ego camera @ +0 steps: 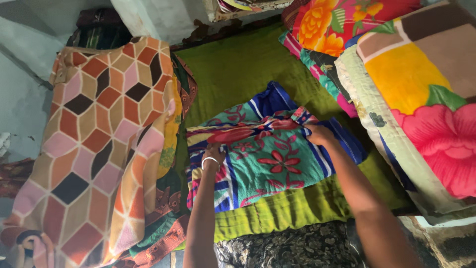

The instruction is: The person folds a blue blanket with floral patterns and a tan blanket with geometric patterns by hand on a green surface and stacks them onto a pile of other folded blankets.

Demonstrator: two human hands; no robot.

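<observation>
Surface: a green spread [238, 64] laid over a low bed, with a dark floral-print cloth [292, 248] along its nearest edge. On the green spread, at its middle: a folded floral cloth [270, 154] in turquoise, blue and red, lying flat. Left hand [213, 153], a pale bangle at the wrist, pinches the near-left edge of the floral cloth; right hand [320, 134] grips a fold at its right upper edge (both hands closed on the fabric, fingertips partly buried in it). Left of the floral cloth: a blanket of orange, pink and brown diamond patches [99, 144], draped in a heap, with a brown patterned cloth [168, 218] showing under its lower edge. Right of the floral cloth: a thick folded blanket with a large pink flower on yellow [426, 99], stacked high and overlapping the green spread. Beyond it, further from the floral cloth: a pink quilt with orange blooms [342, 20]. Farthest: pale blue-grey walls [20, 99], paint chipped at the base.
</observation>
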